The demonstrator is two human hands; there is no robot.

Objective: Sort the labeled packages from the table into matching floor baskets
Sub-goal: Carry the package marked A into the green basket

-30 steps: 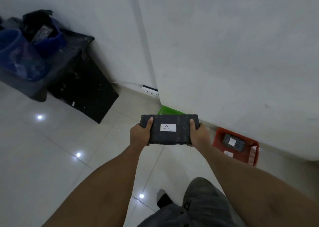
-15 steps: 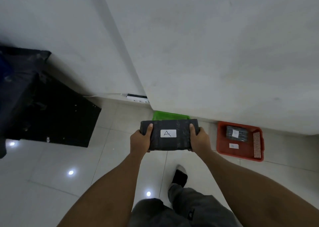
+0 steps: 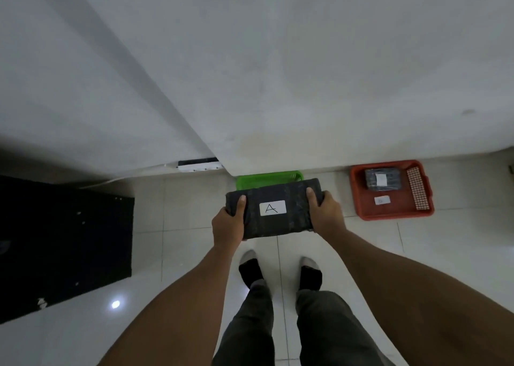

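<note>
I hold a dark wrapped package (image 3: 292, 215) with a white label reading "A" level in front of me. My left hand (image 3: 229, 221) grips its left end and my right hand (image 3: 324, 212) grips its right end. Right behind the package a green basket (image 3: 268, 178) stands on the floor against the wall, mostly hidden by the package. To the right a red basket (image 3: 361, 196) holds another dark labeled package (image 3: 383, 179), and a small white label lies on the basket's floor.
A white wall corner juts out just above the green basket, with a white power strip (image 3: 199, 165) at its base. A black mat or panel (image 3: 64, 243) covers the floor at the left. My two feet (image 3: 278, 271) stand on white tiles below the package.
The view has tilted down and swung right. I have stepped closer to the wall, so both baskets look nearer and both feet now show. My grip on the package is unchanged.
</note>
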